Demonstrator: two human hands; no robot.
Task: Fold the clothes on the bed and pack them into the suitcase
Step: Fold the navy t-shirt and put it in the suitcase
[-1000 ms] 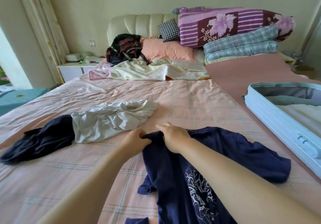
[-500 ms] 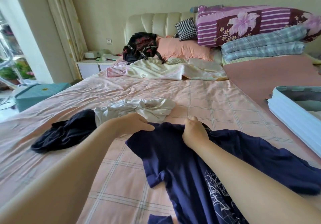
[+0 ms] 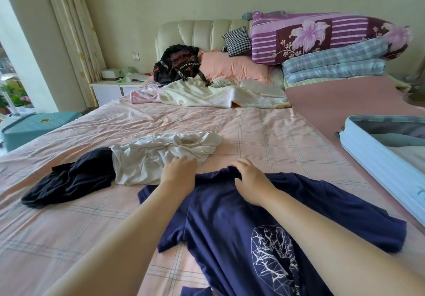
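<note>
The navy T-shirt lies rumpled on the bed, print side up, near the open light-blue suitcase at the right. The right hand has its fingers curled over the bunched far edge of the shirt, pinching the cloth. The left hand sits at the shirt's far left corner, touching a crumpled white garment; whether it grips navy cloth cannot be told. To spread the shirt well, both hands should take the far edge well apart, draw it taut and flat, and keep clear of the white garment and the black garment beside it. The shirt's print is a white branching figure with no words. A strap on the black backpack seems to read "MANWEIS", partly hidden
</note>
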